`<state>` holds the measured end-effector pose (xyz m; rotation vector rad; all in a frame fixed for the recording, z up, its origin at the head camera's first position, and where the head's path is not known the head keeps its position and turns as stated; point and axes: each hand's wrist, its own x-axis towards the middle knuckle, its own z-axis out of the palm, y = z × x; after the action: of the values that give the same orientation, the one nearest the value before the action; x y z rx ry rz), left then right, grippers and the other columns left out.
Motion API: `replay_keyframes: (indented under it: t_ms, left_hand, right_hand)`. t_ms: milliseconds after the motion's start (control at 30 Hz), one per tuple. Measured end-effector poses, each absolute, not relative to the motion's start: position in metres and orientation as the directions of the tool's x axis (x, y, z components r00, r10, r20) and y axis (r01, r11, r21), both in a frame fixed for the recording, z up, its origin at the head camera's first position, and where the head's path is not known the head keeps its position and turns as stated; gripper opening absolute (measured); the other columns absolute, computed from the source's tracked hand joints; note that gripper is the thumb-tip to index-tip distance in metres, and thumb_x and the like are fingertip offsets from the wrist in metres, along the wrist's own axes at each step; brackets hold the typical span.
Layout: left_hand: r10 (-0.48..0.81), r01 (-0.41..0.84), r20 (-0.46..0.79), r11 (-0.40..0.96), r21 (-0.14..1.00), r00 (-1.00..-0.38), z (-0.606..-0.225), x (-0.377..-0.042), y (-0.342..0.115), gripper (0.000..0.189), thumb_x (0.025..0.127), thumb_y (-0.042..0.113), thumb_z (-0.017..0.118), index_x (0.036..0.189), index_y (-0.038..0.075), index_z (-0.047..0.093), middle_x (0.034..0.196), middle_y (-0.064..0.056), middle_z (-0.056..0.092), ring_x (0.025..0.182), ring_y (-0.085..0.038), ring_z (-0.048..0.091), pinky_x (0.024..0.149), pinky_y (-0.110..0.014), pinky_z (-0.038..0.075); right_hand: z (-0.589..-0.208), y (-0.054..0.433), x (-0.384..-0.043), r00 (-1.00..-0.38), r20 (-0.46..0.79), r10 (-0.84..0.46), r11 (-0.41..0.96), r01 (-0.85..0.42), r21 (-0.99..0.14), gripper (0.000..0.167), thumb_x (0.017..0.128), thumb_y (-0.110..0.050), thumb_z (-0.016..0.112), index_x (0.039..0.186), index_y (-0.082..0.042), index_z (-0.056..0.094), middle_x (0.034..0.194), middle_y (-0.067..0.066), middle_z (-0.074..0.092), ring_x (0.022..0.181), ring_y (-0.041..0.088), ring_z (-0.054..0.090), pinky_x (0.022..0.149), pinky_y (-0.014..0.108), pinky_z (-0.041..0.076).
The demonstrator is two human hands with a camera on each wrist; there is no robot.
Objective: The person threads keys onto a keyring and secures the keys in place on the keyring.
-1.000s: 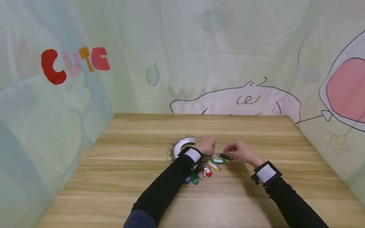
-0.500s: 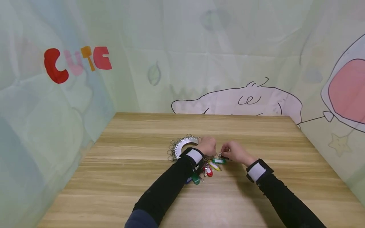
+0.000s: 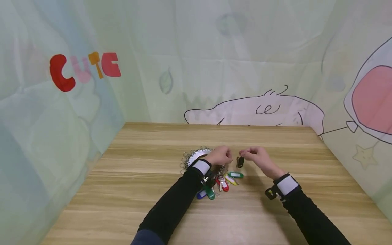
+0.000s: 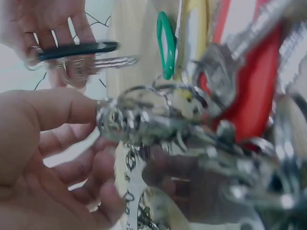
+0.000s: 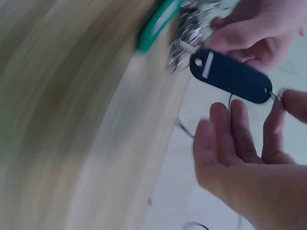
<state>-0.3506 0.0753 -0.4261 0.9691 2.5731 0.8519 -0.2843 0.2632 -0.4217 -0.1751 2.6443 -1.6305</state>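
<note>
In the head view my right hand (image 3: 260,160) holds up a black key tag (image 3: 240,162). The right wrist view shows the thumb and a finger pinching the small ring at one end of the black tag (image 5: 232,76), the other fingers spread. In the left wrist view a key (image 4: 81,67) hangs beside the tag. My left hand (image 3: 219,155) is just left of it, over the right side of a white ring-shaped holder (image 3: 196,156) edged with metal loops. My left thumb tip (image 4: 91,108) meets a cluster of metal rings (image 4: 144,120); its exact grip is partly hidden.
Right in front of the holder lie a green tag (image 3: 235,175), a yellow tag (image 3: 231,179), a red tag (image 3: 225,185) with a key, another green tag (image 3: 210,193) and a blue tag (image 3: 201,194). The wooden table (image 3: 147,143) meets a printed curtain (image 3: 147,78) behind.
My right hand dipped to the black tag among the other tags and has lifted it off the table, tag hanging. My left hand stays near the holder, having shifted slightly.
</note>
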Motion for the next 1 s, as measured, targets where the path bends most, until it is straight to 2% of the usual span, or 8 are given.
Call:
replay_keyframes:
  t_ms: [67, 133, 267, 333, 433, 567, 767, 1000]
  left_hand:
    - [0.679, 0.534, -0.004, 0.580, 0.615, -0.734, -0.428, -0.351, 0.072, 0.012, 0.085, 0.005, 0.064, 0.077, 0.008, 0.056, 0.069, 0.003, 0.051, 0.062, -0.009, 0.046, 0.056, -0.017, 0.036]
    - [0.688, 0.558, 0.032, 0.561, 0.611, -0.725, -0.429, -0.351, 0.069, 0.010, 0.085, 0.004, 0.064, 0.079, 0.007, 0.056, 0.070, 0.002, 0.052, 0.064, -0.010, 0.048, 0.058, -0.018, 0.037]
    - [0.695, 0.609, 0.100, 0.540, 0.581, -0.712, -0.432, -0.351, 0.066, 0.008, 0.085, 0.002, 0.063, 0.081, 0.006, 0.057, 0.068, 0.002, 0.053, 0.064, -0.009, 0.048, 0.061, -0.017, 0.037]
    - [0.696, 0.626, 0.128, 0.532, 0.570, -0.707, -0.432, -0.352, 0.066, 0.007, 0.085, 0.001, 0.063, 0.081, 0.006, 0.058, 0.068, 0.002, 0.053, 0.064, -0.009, 0.048, 0.061, -0.017, 0.037]
    - [0.699, 0.636, 0.149, 0.516, 0.574, -0.700, -0.431, -0.353, 0.067, 0.004, 0.086, 0.000, 0.061, 0.085, 0.004, 0.061, 0.071, -0.002, 0.058, 0.067, -0.010, 0.049, 0.063, -0.017, 0.037]
    - [0.696, 0.646, 0.178, 0.498, 0.579, -0.696, -0.428, -0.353, 0.066, 0.005, 0.087, -0.001, 0.060, 0.089, 0.003, 0.063, 0.081, -0.008, 0.067, 0.072, -0.011, 0.053, 0.065, -0.018, 0.040]
    - [0.680, 0.644, 0.213, 0.475, 0.600, -0.701, -0.429, -0.350, 0.066, 0.010, 0.085, -0.005, 0.059, 0.089, 0.003, 0.062, 0.084, -0.009, 0.068, 0.075, -0.012, 0.056, 0.066, -0.017, 0.043]
    - [0.667, 0.609, 0.160, 0.522, 0.597, -0.728, -0.435, -0.345, 0.063, 0.009, 0.084, -0.001, 0.061, 0.089, 0.001, 0.068, 0.083, -0.009, 0.068, 0.071, -0.011, 0.054, 0.063, -0.018, 0.043]
  right_hand:
    - [-0.421, 0.261, -0.284, -0.991, 0.004, -0.134, 0.314, -0.047, -0.948, 0.035, 0.099, -0.019, 0.047, 0.109, 0.011, 0.061, 0.119, 0.023, 0.066, 0.107, 0.014, 0.063, 0.099, 0.039, 0.048]
    - [-0.421, 0.258, -0.285, -0.989, -0.019, -0.144, 0.196, -0.009, -0.981, 0.036, 0.100, -0.019, 0.044, 0.112, 0.012, 0.059, 0.111, 0.018, 0.068, 0.102, 0.014, 0.065, 0.098, 0.037, 0.049]
    - [-0.421, 0.251, -0.289, -0.989, -0.057, -0.137, 0.068, 0.048, -0.997, 0.027, 0.101, -0.017, 0.041, 0.102, 0.004, 0.059, 0.090, 0.005, 0.064, 0.086, 0.014, 0.065, 0.081, 0.027, 0.051]
    - [-0.421, 0.248, -0.291, -0.988, -0.082, -0.129, 0.111, 0.068, -0.991, 0.024, 0.101, -0.019, 0.043, 0.097, 0.001, 0.057, 0.085, 0.004, 0.061, 0.078, 0.013, 0.064, 0.073, 0.026, 0.051]
    - [-0.424, 0.244, -0.296, -0.986, -0.103, -0.130, 0.271, 0.064, -0.960, 0.027, 0.100, -0.021, 0.048, 0.100, 0.004, 0.056, 0.079, 0.006, 0.060, 0.070, 0.015, 0.060, 0.067, 0.029, 0.049]
    - [-0.428, 0.240, -0.302, -0.982, -0.067, -0.176, 0.439, -0.018, -0.898, 0.030, 0.096, -0.020, 0.056, 0.105, 0.008, 0.060, 0.080, 0.009, 0.059, 0.068, 0.015, 0.056, 0.064, 0.030, 0.051]
    - [-0.431, 0.235, -0.300, -0.979, -0.016, -0.205, 0.479, -0.086, -0.873, 0.024, 0.094, -0.012, 0.058, 0.100, 0.011, 0.062, 0.074, 0.005, 0.057, 0.064, 0.012, 0.054, 0.060, 0.029, 0.052]
    - [-0.433, 0.233, -0.296, -0.980, -0.026, -0.195, 0.500, -0.077, -0.863, 0.018, 0.092, -0.010, 0.061, 0.096, 0.007, 0.064, 0.084, 0.017, 0.069, 0.072, 0.016, 0.062, 0.064, 0.024, 0.050]
